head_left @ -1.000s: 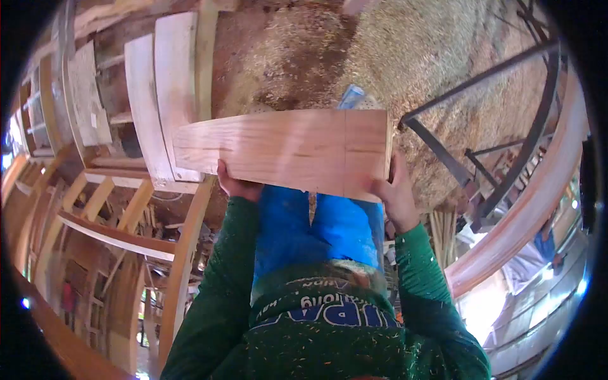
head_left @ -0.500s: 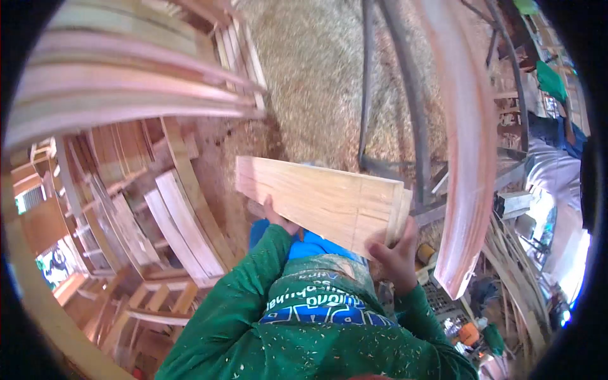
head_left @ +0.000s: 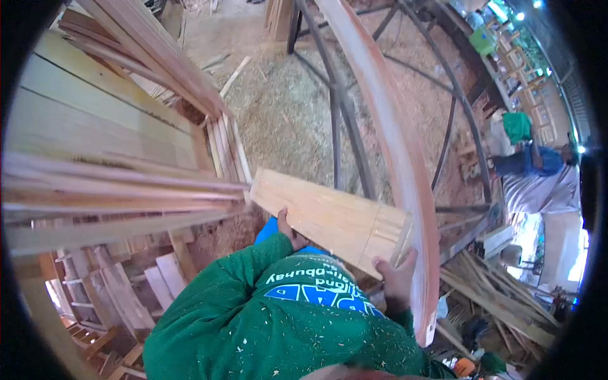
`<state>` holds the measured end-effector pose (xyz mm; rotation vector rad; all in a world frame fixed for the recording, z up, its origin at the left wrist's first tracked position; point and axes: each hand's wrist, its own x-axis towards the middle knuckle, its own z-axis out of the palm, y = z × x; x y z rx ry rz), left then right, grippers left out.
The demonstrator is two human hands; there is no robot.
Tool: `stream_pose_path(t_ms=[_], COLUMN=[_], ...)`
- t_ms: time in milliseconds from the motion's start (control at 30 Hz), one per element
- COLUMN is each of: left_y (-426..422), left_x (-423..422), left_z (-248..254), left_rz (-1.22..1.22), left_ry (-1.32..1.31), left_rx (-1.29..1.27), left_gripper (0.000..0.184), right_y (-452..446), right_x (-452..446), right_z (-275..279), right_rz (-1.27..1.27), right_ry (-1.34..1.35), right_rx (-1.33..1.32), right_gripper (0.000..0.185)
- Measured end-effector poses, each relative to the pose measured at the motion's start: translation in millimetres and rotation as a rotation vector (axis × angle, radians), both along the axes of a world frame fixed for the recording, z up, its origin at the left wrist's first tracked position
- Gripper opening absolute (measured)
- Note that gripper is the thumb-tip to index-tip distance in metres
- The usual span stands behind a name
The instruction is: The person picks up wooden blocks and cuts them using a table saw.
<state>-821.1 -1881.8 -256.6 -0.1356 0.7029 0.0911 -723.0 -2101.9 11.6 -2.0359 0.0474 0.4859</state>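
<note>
**Between the left hand and the right hand, a board**

From my remote seat I see the board gripped at two places in front of the shirt, its narrower end beyond the left fingers and its wider end at the right ones. It slants, with the right end nearer the body. The left fingers are bent around the near edge, one tip showing against the face; I can't tell how those beneath are set. The right hand is parted only by the board's thickness, thumb at the near corner, fingers about the end. Layered edges show there, and I can't tell whether I have one piece or two. A thin line crosses the face just left of the right thumb.

Just right of the right fingers runs a curved beam; whether it touches them I can't tell. Farther right lie sticks. Ahead of both hands stands a dark frame over shavings. Left of the left fingers are planks.
</note>
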Motion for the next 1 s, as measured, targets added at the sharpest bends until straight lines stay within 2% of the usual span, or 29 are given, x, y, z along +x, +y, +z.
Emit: stream_pose_path(t_ms=[100, 233, 367, 433, 567, 600, 700, 800, 900, 1000], left_y=[63.3, 141.1, 213.0, 249.3, 326.8, 351.0, 410.7, 468.7, 528.9, 593.2], left_x=[43.3, 88.9, 137.8, 164.0, 221.1, 236.3, 278.7, 316.0, 345.2, 371.8], left_z=[2.0, 22.1, 33.4, 19.5, 17.7, -16.5, 5.7, -0.4, 10.6, -0.4], left_rz=[-0.004, 0.003, 0.061, 0.107, 0.129, 0.198, 0.235, 0.358, 0.389, 0.451], left_ry=[-0.019, 0.008, 0.083, 0.064, 0.056, 0.05, 0.133, 0.118, 0.161, 0.095], left_rx=[-0.016, -0.017, 0.043, 0.07, 0.294, 0.167, 0.174, 0.107, 0.097, 0.074], left_gripper=[0.09, 0.089, 0.088, 0.087, 0.084, 0.083, 0.084, 0.085, 0.087, 0.088], right_y=[56.0, 136.4, 198.7, 241.8, 301.6, 322.6, 388.3, 457.1, 531.5, 610.0], right_x=[31.7, 67.4, 113.4, 144.5, 234.5, 259.7, 315.3, 366.9, 414.9, 456.7], right_z=[-4.5, 28.6, 22.7, 30.0, -14.0, -25.7, -34.0, -21.3, -4.7, 3.1], right_rz=[0.1, 0.087, 0.087, 0.142, 0.295, 0.322, 0.369, 0.442, 0.511, 0.63], right_ry=[-0.182, -0.112, -0.041, -0.093, -0.233, -0.247, -0.228, -0.269, -0.236, -0.33], right_rx=[0.011, 0.032, 0.132, 0.149, -0.037, -0.041, 0.058, 0.058, -0.055, -0.087], right_gripper=[0.062, 0.085, 0.083, 0.082, 0.085, 0.087, 0.089, 0.089, 0.089, 0.092])
